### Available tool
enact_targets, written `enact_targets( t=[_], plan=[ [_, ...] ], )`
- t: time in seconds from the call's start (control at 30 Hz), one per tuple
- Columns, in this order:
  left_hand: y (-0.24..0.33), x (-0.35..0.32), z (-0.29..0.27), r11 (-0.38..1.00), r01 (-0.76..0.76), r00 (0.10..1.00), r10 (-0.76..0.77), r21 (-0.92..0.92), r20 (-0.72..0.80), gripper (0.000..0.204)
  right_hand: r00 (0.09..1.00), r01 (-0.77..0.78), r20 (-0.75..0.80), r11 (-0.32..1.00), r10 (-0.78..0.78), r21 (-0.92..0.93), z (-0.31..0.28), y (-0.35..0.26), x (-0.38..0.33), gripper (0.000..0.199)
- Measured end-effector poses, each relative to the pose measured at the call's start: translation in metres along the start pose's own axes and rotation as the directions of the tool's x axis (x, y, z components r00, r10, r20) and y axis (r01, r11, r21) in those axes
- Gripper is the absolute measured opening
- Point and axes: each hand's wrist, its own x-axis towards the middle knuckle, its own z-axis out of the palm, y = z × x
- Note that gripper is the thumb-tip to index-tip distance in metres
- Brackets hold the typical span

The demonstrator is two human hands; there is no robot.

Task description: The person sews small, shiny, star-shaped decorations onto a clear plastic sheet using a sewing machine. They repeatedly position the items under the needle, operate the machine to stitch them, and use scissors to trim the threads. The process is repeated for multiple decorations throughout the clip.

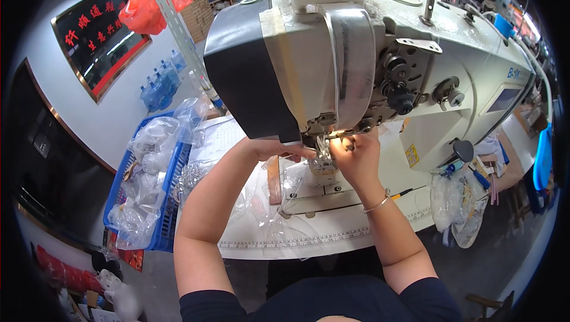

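A large white sewing machine point(350, 25) fills the middle of the view, with its lit needle and presser foot area point(322, 153) low at the front. From the left, my left hand point(279, 148) reaches under the machine head, which hides part of it; its visible fingers stretch toward the presser foot. On the other side of the foot is my right hand point(358, 153), its fingers curled together close to the needle. What the right fingers pinch is hidden. Below lie crumpled clear plastic point(255, 200) and a brown strip point(274, 181) on the white machine table point(332, 245).
A blue basket point(169, 203) full of clear plastic bags stands to the left. A ruler scale point(356, 236) runs along the table's front edge. Near the right end hangs a clear plastic bag point(457, 203). An orange-red bag point(160, 1) hangs on a metal post; blue water bottles point(160, 87) stand behind.
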Motion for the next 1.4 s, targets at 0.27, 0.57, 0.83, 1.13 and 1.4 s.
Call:
enact_targets(
  t=[0.27, 0.57, 0.83, 1.13, 1.4],
  plan=[
    [-0.023, 0.011, 0.001, 0.99, 0.011, 1.0, -0.007, -0.144, 0.027, 0.048, 0.998, 0.021, -0.056, 0.996, -0.016, 0.085, 0.006, 0.003, -0.003, 0.009],
    [-0.04, -0.024, 0.04, 0.888, -0.244, 0.954, 0.291, 0.389, -0.066, 0.066, 0.963, -0.259, 0.073, 0.831, 0.258, 0.492, -0.019, -0.012, -0.063, 0.012],
    [-0.096, -0.066, 0.172, 0.691, -0.349, 0.511, 0.707, 0.633, -0.489, 0.054, 0.766, -0.617, 0.49, 0.26, 0.416, 0.743, -0.047, -0.04, -0.114, 0.014],
    [-0.118, -0.1, 0.173, 0.301, -0.211, 0.977, 0.084, -0.93, -0.194, 0.025, 0.903, 0.107, 0.372, 0.95, -0.216, 0.292, -0.087, -0.029, -0.098, 0.048],
    [-0.126, -0.107, 0.195, 0.424, -0.321, 0.944, 0.07, -0.847, -0.322, 0.027, 0.848, 0.094, 0.48, 0.955, -0.226, 0.282, -0.07, -0.038, -0.124, 0.038]
  ],
)
